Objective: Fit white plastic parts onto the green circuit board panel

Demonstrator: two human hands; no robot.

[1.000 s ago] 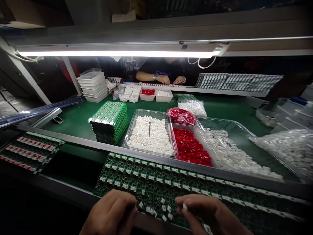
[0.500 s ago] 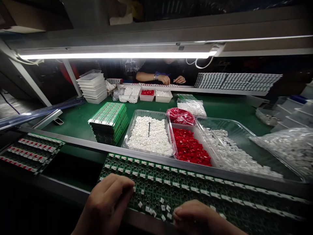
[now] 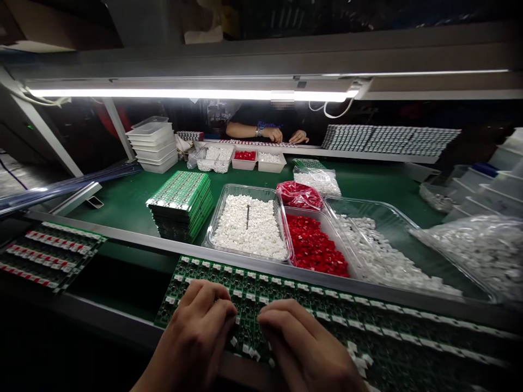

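Observation:
My left hand (image 3: 198, 332) and my right hand (image 3: 300, 343) rest side by side on the green circuit board panel (image 3: 327, 316) at the near edge, fingers curled down and pressed onto its rows of small white connectors. What lies under the fingertips is hidden. Loose white connectors (image 3: 251, 351) lie on the panel between and beside the hands. Behind the panel stand a clear tray of white connectors (image 3: 249, 226), a tray of red connectors (image 3: 312, 245) and a larger tray of white parts (image 3: 388, 261).
A stack of green boards (image 3: 182, 201) sits left of the trays; a populated panel with red parts (image 3: 44, 253) lies far left. Bags of parts (image 3: 482, 245) sit right. Across the green belt another person's hands (image 3: 286, 134) work beside stacked white bins (image 3: 153, 141).
My right hand moved up and left onto the panel, next to my left hand. My left hand slid slightly forward over the board's rows.

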